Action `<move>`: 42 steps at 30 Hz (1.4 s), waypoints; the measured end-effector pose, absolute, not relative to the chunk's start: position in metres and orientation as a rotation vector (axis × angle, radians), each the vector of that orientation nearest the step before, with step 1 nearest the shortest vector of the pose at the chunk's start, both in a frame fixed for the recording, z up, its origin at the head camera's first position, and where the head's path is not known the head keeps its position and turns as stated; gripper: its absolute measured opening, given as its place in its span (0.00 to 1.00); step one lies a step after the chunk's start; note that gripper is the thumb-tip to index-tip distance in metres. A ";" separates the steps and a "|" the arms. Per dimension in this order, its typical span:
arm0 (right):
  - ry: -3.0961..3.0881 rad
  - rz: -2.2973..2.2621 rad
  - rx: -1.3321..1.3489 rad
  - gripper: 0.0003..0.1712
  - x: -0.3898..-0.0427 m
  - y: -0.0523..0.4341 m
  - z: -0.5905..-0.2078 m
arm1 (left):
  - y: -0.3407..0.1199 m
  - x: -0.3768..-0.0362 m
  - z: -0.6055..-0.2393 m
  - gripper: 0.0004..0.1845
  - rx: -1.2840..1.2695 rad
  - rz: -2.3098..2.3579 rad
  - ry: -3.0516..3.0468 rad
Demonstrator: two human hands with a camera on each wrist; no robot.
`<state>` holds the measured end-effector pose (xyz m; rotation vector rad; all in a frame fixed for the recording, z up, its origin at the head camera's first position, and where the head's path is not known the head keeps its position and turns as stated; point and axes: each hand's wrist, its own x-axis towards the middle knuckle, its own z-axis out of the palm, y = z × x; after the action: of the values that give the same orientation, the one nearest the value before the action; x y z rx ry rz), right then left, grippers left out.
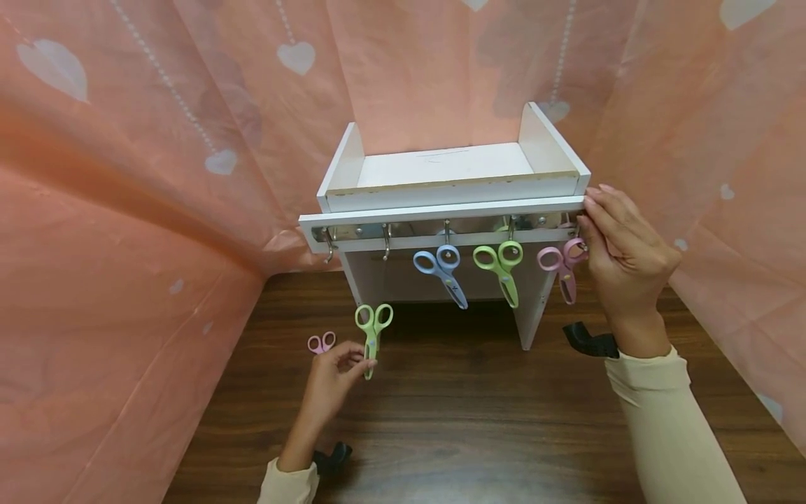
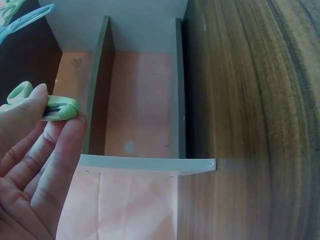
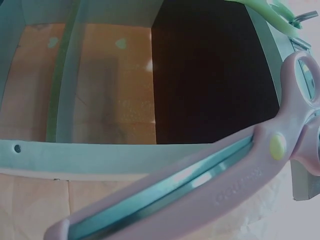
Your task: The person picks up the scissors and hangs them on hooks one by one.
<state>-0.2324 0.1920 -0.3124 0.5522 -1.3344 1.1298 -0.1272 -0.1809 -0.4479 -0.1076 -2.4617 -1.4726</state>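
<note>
A white shelf with a hook rail stands on a dark wooden table. Blue scissors, green scissors and pink scissors hang from the rail. My right hand is at the rail's right end, its fingertips pinching the pink scissors' right loop. The right wrist view shows those pink scissors close up. My left hand pinches a second pair of green scissors by the blade end, handles up, in front of the shelf. The left wrist view shows the fingers on the green plastic.
Small pink scissors lie on the table left of my left hand. Two empty hooks are at the rail's left end. Pink heart-patterned cloth closes in the table on the left, back and right.
</note>
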 end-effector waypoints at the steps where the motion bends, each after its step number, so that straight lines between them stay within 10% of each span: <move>1: -1.332 1.133 0.553 0.10 -0.233 0.192 -0.312 | -0.180 -0.127 -0.446 0.06 -0.114 -1.460 -2.462; 42: -1.314 1.144 0.576 0.09 -0.234 0.192 -0.313 | -0.176 -0.129 -0.423 0.07 -0.287 -1.481 -2.259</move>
<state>-0.2336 0.1923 -0.3127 0.5762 -1.3138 1.1440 -0.1290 -0.1761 -0.4227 -0.2867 -2.2585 -1.4812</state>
